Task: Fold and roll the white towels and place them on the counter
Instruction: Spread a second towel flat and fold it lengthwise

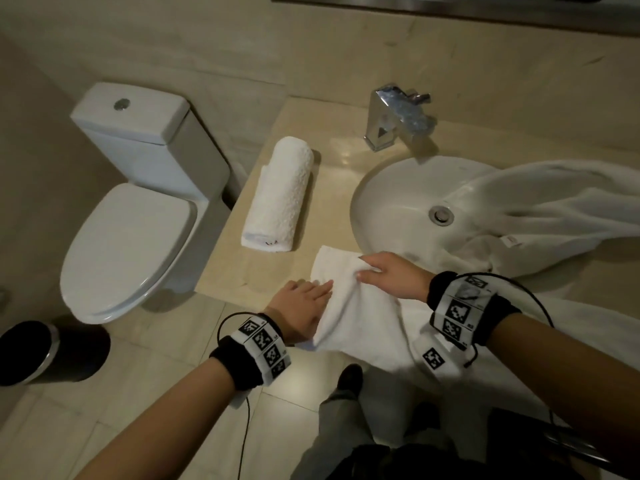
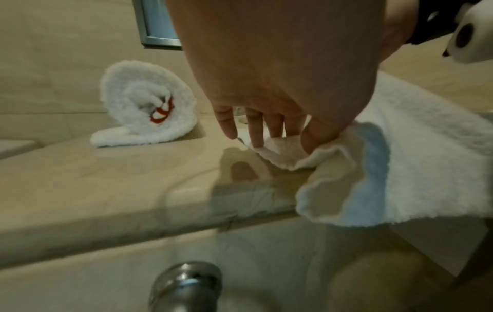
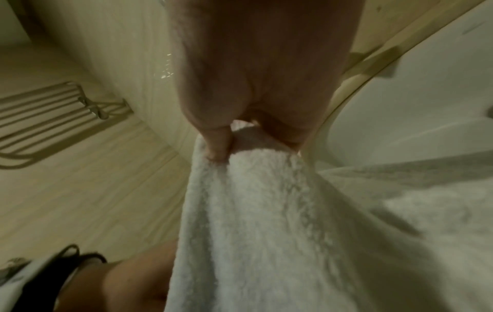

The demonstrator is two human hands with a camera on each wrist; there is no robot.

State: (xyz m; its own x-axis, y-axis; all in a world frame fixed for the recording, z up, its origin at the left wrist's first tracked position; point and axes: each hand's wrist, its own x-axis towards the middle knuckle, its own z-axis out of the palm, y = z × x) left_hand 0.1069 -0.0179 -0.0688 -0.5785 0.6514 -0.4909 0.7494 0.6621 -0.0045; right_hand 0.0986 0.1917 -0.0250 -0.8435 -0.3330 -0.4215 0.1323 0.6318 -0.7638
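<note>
A white towel (image 1: 353,306) lies partly folded at the counter's front edge, its end hanging over the edge. My left hand (image 1: 311,299) holds its left edge; in the left wrist view the thumb and fingers (image 2: 288,143) pinch a corner of the towel (image 2: 426,158). My right hand (image 1: 370,271) grips a raised fold on top, which the right wrist view shows as a thumb-and-finger pinch (image 3: 248,145) on the towel (image 3: 266,232). A rolled white towel (image 1: 277,195) rests on the counter (image 1: 332,161) behind them, also seen from its end (image 2: 144,105). Another white towel (image 1: 554,202) is draped loosely across the sink.
The round white sink (image 1: 391,202) and a chrome faucet (image 1: 398,116) sit right of the rolled towel. A toilet (image 1: 131,220) stands left of the counter, with a black bin (image 1: 48,351) on the floor. A wall rack (image 3: 53,116) shows in the right wrist view.
</note>
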